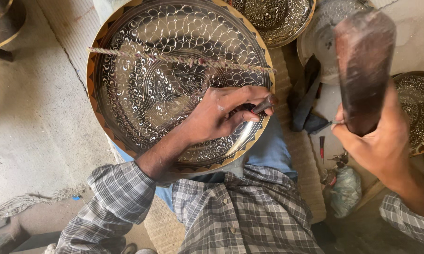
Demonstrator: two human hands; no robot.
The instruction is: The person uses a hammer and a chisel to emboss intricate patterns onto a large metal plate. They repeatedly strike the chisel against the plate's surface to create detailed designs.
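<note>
Left hand (221, 115) pinching a short chisel (263, 104) angled toward the engraved brass tray (127, 70)'s lower right rim, right hand (376, 141) gripping a wooden mallet (362, 66) upright right of the tray

Pale concrete floor (28, 122) — cracked, daylit — with a woven mat (301, 183) laid across it.

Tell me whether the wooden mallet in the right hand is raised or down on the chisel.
Raised: the wooden mallet is clear above the chisel.
</note>
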